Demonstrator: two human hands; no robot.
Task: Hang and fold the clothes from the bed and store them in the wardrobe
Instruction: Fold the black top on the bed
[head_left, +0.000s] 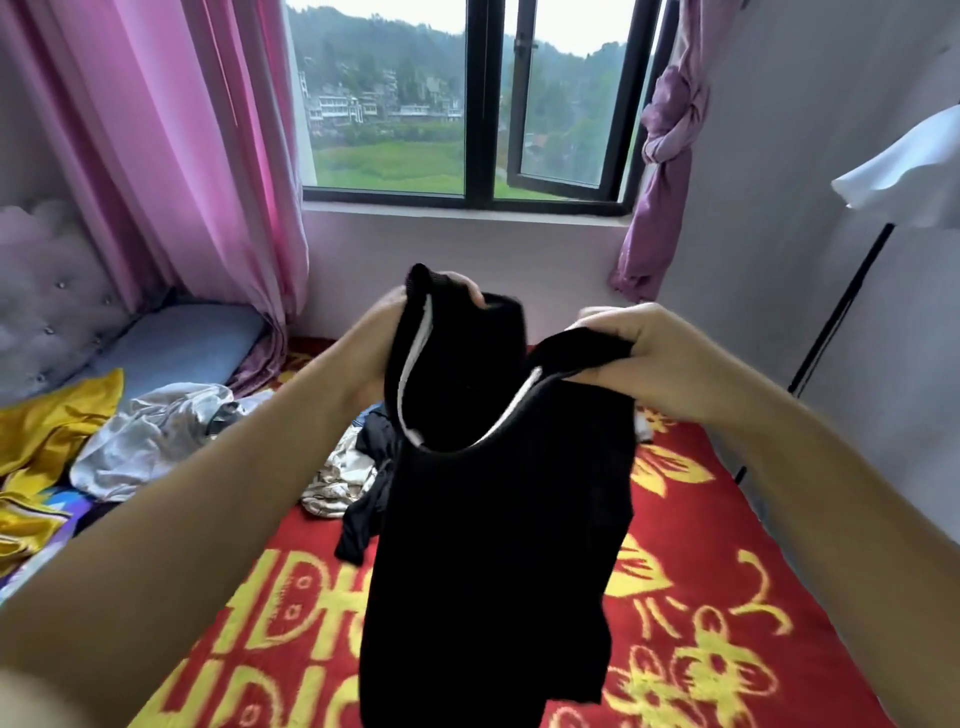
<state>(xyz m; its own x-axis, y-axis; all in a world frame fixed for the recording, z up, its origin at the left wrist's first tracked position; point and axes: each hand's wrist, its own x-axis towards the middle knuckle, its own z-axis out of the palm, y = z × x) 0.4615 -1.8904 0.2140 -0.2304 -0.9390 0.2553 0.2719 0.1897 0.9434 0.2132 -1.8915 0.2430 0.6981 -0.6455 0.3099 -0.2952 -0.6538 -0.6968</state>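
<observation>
Head view: black top (498, 545) held up over bed (727, 597), hanging between both hands.
Left hand (395, 322): grips one shoulder strap.
Right hand (649, 353): fingers curled round other strap.

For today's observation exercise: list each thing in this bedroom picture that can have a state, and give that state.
black top: held up over the bed, hanging
left hand: grips one shoulder strap
right hand: grips the other strap
window: right pane ajar
pink curtain: hanging loose
purple curtain: knotted
white garment: crumpled
yellow garment: crumpled
</observation>
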